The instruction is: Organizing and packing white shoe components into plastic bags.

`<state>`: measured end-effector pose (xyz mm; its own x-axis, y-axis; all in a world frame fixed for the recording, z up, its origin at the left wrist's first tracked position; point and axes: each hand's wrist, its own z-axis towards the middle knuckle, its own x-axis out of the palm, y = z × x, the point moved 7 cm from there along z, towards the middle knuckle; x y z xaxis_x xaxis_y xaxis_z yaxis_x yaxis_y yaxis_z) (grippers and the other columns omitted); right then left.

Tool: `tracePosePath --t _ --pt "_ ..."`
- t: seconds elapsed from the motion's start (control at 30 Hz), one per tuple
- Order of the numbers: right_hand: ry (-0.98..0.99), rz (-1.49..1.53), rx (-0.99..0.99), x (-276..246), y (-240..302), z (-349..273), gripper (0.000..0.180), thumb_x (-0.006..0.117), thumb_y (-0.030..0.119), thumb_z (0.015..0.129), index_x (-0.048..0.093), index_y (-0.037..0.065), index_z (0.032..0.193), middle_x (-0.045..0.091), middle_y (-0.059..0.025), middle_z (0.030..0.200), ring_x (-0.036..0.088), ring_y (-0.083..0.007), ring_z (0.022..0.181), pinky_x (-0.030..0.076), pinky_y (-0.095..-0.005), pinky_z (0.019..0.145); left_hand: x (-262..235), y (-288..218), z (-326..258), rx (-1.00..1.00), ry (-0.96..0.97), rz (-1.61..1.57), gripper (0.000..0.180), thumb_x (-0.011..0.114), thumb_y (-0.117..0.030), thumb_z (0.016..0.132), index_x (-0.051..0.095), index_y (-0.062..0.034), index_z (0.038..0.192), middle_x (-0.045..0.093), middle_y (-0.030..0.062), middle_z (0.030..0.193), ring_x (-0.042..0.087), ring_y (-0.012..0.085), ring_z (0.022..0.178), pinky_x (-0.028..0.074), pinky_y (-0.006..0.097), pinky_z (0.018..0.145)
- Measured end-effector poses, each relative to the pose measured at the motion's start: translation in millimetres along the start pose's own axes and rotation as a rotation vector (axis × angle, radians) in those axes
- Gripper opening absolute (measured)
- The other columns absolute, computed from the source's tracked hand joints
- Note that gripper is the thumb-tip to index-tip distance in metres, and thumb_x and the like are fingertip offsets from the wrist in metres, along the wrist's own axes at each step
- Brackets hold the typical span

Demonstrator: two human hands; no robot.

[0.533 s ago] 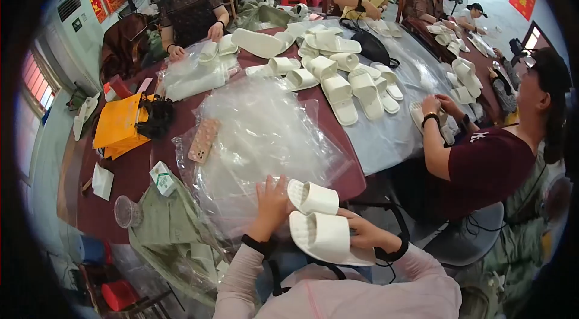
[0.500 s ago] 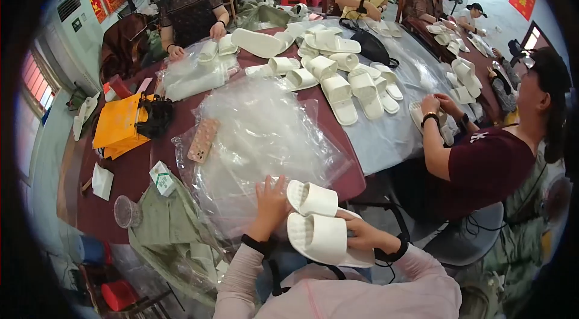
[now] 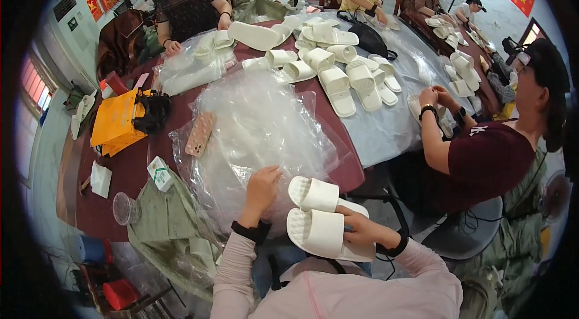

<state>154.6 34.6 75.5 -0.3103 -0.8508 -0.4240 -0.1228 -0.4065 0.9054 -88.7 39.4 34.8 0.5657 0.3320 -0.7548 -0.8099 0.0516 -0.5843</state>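
Observation:
A pair of white slippers [image 3: 312, 225] is in my right hand [image 3: 362, 227], one lying alongside the other just over my lap. My fingers are closed around their straps from the right. To the left, my left hand [image 3: 263, 187] rests at the near edge of a pile of clear plastic bags [image 3: 259, 120]. Its fingers are drawn together, apparently pinching the film of a bag; the exact grip is hard to see. A phone in a patterned pink case [image 3: 200, 134] lies on the left side of the bag pile.
Many white slippers [image 3: 338, 91] are heaped beyond the bags on the dark red table [image 3: 325, 120]. Yellow bags [image 3: 117, 121], a small carton [image 3: 160, 174] and a clear cup [image 3: 125, 208] lie left. A co-worker in a maroon shirt [image 3: 482, 159] handles slippers at right; others sit farther off.
My left hand's spread fingers have come together on the bags, and the hand has turned toward the right. The slippers in my right hand have hardly moved.

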Motion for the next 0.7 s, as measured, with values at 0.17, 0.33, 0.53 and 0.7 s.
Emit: tracePosePath --t 0.17,0.33,0.53,0.7 --pt "-0.038 -0.006 -0.008 0 -4 2 0.049 0.058 -0.001 0.076 0.056 0.007 0.124 0.043 -0.0148 0.137 0.042 -0.0333 0.126 0.035 -0.038 0.104 -2 -22 -2 0.049 0.073 0.19 0.045 0.066 -0.024 0.08 0.058 -0.0087 0.121 0.054 0.017 0.126 0.049 0.0362 0.118 0.038 0.047 0.097" --pt "-0.054 -0.002 0.015 -3 -11 2 0.053 0.055 -0.003 0.073 0.055 0.007 0.126 0.041 -0.015 0.139 0.039 -0.0328 0.129 0.033 -0.0378 0.106 18 -16 -13 0.043 0.186 0.307 0.061 0.069 -0.037 0.077 0.051 -0.0142 0.13 0.044 0.0198 0.136 0.037 0.0432 0.127 0.026 0.056 0.105" --pt "-0.044 0.002 0.009 -2 -12 3 0.054 0.055 -0.004 0.072 0.056 0.006 0.125 0.04 -0.0148 0.141 0.038 -0.0328 0.131 0.032 -0.0381 0.106 28 7 -15 0.032 0.127 0.347 0.04 0.058 -0.026 0.085 0.058 -0.0141 0.124 0.046 0.0172 0.136 0.039 0.0403 0.127 0.028 0.053 0.105" --pt "-0.075 0.006 -0.022 -5 -5 1 0.054 0.056 -0.005 0.072 0.056 0.007 0.125 0.041 -0.0146 0.139 0.038 -0.033 0.131 0.033 -0.0382 0.106 -11 -11 -3 0.067 -0.108 0.223 0.028 0.053 -0.015 0.088 0.063 -0.0063 0.113 0.057 0.0145 0.124 0.049 0.0327 0.119 0.031 0.049 0.103"
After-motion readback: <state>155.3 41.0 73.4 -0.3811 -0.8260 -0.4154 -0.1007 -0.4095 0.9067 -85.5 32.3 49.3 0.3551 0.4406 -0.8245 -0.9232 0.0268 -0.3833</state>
